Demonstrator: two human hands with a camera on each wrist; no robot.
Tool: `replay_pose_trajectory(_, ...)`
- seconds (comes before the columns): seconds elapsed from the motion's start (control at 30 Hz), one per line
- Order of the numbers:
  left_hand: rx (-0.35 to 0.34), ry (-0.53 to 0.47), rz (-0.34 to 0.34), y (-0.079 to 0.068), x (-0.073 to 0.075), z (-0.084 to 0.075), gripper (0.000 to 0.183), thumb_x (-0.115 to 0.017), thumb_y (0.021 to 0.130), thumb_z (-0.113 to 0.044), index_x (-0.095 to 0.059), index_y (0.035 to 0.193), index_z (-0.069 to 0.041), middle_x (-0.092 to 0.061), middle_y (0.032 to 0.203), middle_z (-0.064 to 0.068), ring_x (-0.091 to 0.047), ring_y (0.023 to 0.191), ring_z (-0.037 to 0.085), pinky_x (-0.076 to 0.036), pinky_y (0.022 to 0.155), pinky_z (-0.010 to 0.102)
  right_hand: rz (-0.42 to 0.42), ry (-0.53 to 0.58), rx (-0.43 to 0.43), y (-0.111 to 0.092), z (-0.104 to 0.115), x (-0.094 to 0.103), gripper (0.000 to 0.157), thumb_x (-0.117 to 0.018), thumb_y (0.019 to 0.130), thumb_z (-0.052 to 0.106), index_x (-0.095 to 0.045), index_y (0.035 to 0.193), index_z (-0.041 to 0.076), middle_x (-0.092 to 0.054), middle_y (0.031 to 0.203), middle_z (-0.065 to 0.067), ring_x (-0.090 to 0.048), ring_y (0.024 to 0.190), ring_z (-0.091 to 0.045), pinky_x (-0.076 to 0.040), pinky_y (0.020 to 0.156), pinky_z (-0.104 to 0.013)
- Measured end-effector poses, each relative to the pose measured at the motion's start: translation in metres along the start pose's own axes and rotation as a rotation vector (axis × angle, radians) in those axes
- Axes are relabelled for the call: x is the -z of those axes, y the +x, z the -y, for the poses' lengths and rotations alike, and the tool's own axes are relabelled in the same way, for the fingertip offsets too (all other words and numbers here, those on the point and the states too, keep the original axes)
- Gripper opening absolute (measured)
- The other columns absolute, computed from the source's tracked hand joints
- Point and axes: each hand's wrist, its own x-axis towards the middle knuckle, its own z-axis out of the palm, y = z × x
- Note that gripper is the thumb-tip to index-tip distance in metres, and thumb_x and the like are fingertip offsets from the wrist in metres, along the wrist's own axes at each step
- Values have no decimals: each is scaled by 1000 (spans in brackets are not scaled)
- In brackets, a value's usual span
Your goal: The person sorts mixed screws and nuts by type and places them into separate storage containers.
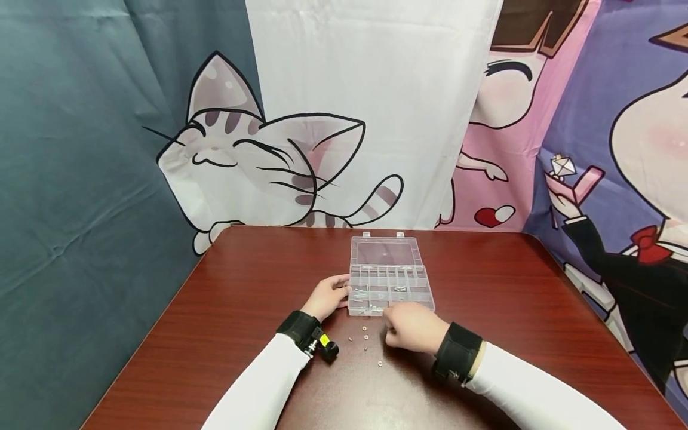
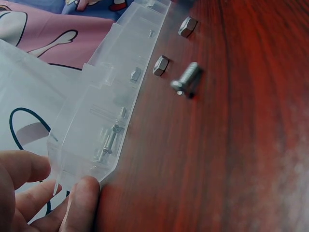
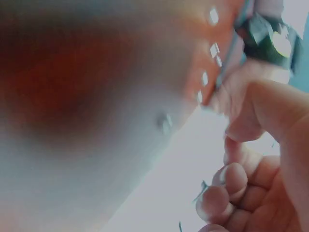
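A clear plastic compartment box (image 1: 427,285) stands on the table with its lid (image 1: 384,252) laid back. My left hand (image 1: 325,297) grips the left edge; the left wrist view shows the thumb (image 2: 83,203) against a corner. Over the box's front edge is my right hand (image 1: 416,326), fingers curled. In the blurred right wrist view its thumb (image 3: 246,118) meets the index finger, and nothing shows between them. Screws (image 2: 110,140) lie in the box. In front of it are loose nuts (image 1: 380,364) and small screws (image 1: 350,340).
The reddish-brown wooden table (image 1: 247,275) extends on both sides of the box. Behind it hangs a cloth backdrop (image 1: 376,71) with cartoon figures. Black wrist straps (image 1: 458,351) with cameras sit on both wrists.
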Motion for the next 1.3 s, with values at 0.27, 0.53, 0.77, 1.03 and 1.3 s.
replay_pose_trajectory(0.27,4,2,-13,2,-1,2,45,-54,100,-6,-47,144,4,-54,137,25,-61,115,30,-59,83,34,-55,29,-214,8,-41,15,22,-67,71,14,-47,63,20,-42,60,10,-38,55,-8,-34,48,-24)
replay_pose_trajectory(0.53,-7,8,3,1,-1,2,47,-54,101,-7,-44,145,7,-52,138,28,-59,118,36,-59,83,37,8,71,-292,8,-63,8,21,-70,74,15,-51,64,17,-45,62,5,-40,55,-11,-35,49,-26)
replay_pose_trajectory(0.77,-6,19,-3,0,-1,1,45,-54,101,-7,-47,144,4,-53,137,26,-60,118,33,-59,84,36,14,67,-287,10,-65,6,21,-71,75,15,-54,64,18,-48,59,8,-43,55,-10,-37,50,-26)
replay_pose_trajectory(1.03,-2,20,-2,0,-1,4,45,-54,101,-7,-47,144,3,-55,137,24,-61,117,31,-59,84,36,-10,63,-265,8,-64,5,18,-71,77,14,-57,67,17,-51,63,8,-46,57,-9,-44,53,-28)
replay_pose_trajectory(1.3,-10,-2,-4,0,-2,3,45,-54,101,-7,-46,144,6,-53,137,28,-60,117,35,-59,83,35,-31,60,-254,5,-63,5,17,-71,79,14,-59,69,18,-51,65,8,-46,59,-8,-45,55,-27)
